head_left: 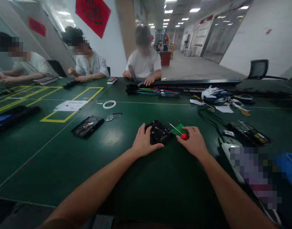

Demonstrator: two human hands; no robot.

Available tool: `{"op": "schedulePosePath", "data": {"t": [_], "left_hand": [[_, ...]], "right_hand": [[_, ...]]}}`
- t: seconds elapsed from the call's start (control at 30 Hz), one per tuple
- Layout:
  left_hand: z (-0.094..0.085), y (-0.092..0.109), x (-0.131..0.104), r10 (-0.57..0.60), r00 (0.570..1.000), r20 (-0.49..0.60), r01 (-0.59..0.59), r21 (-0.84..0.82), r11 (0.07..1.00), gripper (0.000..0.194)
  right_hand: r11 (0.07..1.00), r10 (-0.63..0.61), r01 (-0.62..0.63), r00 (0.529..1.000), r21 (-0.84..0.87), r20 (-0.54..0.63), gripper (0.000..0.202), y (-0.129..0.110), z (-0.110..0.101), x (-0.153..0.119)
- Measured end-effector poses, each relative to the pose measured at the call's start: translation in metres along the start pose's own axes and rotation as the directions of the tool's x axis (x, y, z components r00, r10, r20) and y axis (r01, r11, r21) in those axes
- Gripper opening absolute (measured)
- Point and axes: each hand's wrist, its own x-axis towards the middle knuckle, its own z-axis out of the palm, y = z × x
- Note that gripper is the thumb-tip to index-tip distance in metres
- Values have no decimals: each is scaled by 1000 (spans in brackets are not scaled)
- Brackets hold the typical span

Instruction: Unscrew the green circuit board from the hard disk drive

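Note:
A black electronic housing (pixel 159 131) dotted with small light spots lies on the green table in front of me. My left hand (pixel 144 140) grips its left side, fingers at the far edge and thumb along the near one. In my right hand (pixel 195 140) is a screwdriver (pixel 184 136) with a red handle, its thin metal shaft pointing up and left. Under the shaft, beside the housing's right edge, is a green circuit board (pixel 178 129). The right fingers are close to the board; whether they also touch it I cannot tell.
Left lie another black housing (pixel 88 126), a small circuit board (pixel 113 116) and a white tape roll (pixel 109 104). On the right are a black device (pixel 249 133), cables, gloves (pixel 214 93) and a blue bin (pixel 290 168). Several people sit across the table.

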Motion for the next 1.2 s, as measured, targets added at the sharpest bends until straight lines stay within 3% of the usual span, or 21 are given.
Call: {"op": "schedulePosePath", "data": {"t": [0.2,0.33,0.43,0.5,0.57,0.67,0.83,1.03,1.13,1.2], "left_hand": [[5,-7,1,94,995,-31,-93,18,995,86],[5,-10,2,117,990,-75,-115,29,993,79],[4,-5,-1,119,987,-111,-112,70,991,78],[5,0,-5,98,988,-121,-86,102,991,77],[5,5,-9,82,988,-132,-65,130,989,78],[7,7,-10,104,984,-146,-80,166,983,84],[7,1,1,219,969,-116,-204,129,971,80],[9,12,5,169,973,-159,-137,196,971,78],[13,25,10,206,952,-227,-169,172,971,79],[15,33,17,333,919,-213,-316,109,942,77]], "right_hand": [[991,-101,101,995,94,5,52,-11,7,-6],[987,-42,40,999,156,6,54,-9,3,-5],[955,62,-72,997,286,43,52,-2,1,-2],[845,196,-248,968,474,158,57,3,2,-1],[664,276,-405,914,629,298,69,8,3,0],[500,276,-449,893,741,355,70,13,4,2],[445,270,-460,887,768,374,64,16,4,3],[491,234,-459,888,740,395,65,10,2,3],[389,205,-470,883,792,423,64,8,0,4],[308,197,-479,877,822,438,64,6,-2,3]]}}
